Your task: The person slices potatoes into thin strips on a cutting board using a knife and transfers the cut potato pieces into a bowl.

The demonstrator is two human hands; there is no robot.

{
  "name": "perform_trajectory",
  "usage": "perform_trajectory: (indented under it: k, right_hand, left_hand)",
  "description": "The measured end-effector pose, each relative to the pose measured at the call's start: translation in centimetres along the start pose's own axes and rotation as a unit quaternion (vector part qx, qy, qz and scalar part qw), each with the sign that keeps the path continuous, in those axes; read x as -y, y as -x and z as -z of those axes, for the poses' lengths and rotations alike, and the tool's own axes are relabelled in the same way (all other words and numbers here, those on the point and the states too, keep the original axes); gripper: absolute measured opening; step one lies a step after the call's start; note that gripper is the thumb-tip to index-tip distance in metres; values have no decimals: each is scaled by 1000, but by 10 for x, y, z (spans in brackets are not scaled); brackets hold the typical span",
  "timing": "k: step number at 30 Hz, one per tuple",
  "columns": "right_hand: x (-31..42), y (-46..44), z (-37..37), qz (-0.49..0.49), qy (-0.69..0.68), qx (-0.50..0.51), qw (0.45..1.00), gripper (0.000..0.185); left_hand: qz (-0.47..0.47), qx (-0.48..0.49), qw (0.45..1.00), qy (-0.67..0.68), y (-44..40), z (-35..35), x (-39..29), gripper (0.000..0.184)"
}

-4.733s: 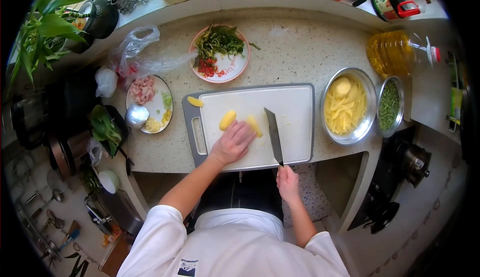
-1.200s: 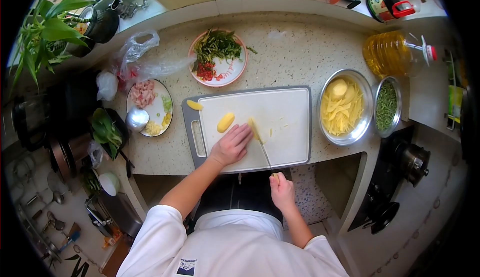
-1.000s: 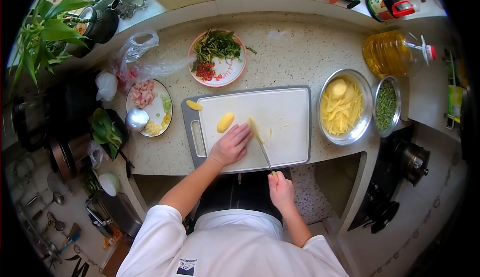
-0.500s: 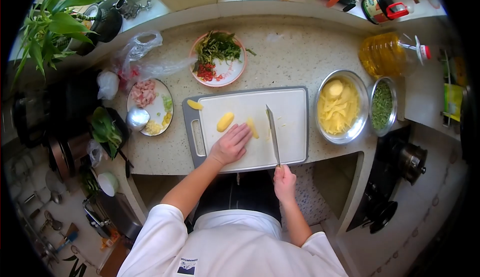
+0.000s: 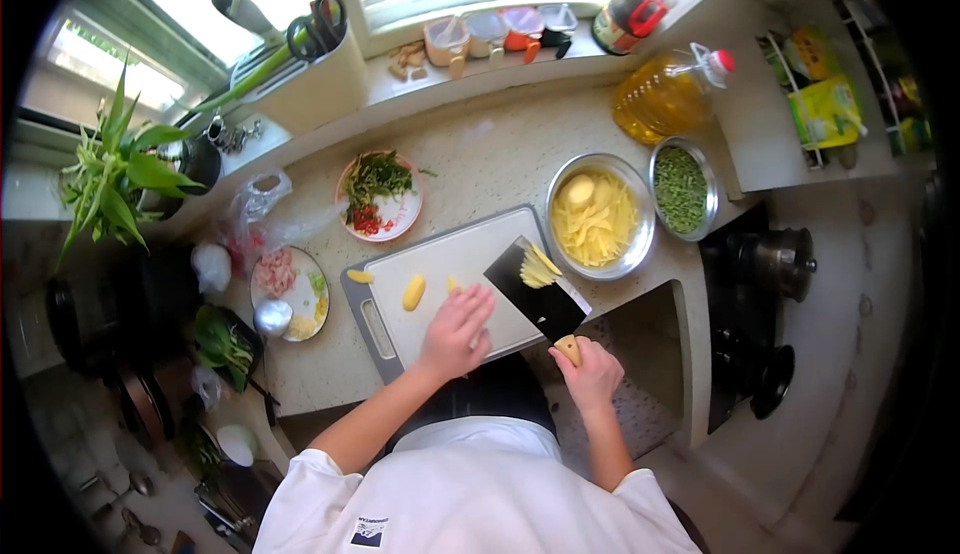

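My right hand [image 5: 592,369] is closed round the wooden handle of a wide knife [image 5: 530,299], whose blade lies flat with yellow slices [image 5: 537,268] on it. My left hand [image 5: 458,332] is over the white cutting board [image 5: 440,250], fingers stretched and a little apart, holding nothing visible. Just beyond its fingertips a small yellow piece [image 5: 453,283] shows in part. A peeled yellow piece [image 5: 413,292] and a thin end slice [image 5: 360,276] lie at the board's left. To the right of the board stands a steel bowl [image 5: 647,216] of yellow slices.
A smaller bowl of chopped greens [image 5: 680,190] and an oil jug [image 5: 662,99] are at the right. Behind the board is a plate [image 5: 405,216] with herbs and red pepper. Another plate [image 5: 302,302] at the left holds meat and a ladle. Stove pots [image 5: 780,264] stand far right.
The view has turned toward the window and right side. My right hand has tilted the knife flat, with slices now on its blade. My left hand has come away from the yellow piece.
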State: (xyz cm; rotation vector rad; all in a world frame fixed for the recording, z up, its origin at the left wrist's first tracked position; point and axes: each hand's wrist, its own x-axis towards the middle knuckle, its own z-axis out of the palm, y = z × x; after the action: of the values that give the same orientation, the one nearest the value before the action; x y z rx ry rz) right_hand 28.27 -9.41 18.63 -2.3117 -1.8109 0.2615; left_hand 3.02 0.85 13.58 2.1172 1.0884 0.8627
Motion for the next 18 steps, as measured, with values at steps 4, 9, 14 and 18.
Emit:
perform_trajectory:
  k: [4,9,14,18]
  right_hand:
    - [5,3,17,-19,24,-7,999,40]
    - [-13,4,30,-35,44,-1,998,40]
    - [-42,-9,35,-26,40,-11,999,40]
    - [-76,-25,38,4,35,24,999,40]
  left_hand:
    - [-54,98,994,8,-38,-7,-41,56]
    - [-82,166,981,-57,-63,-32,-58,60]
    - [-76,171,979,-79,-93,-68,-68,66]
    - [-47,172,980,-89,-127,-96,-74,67]
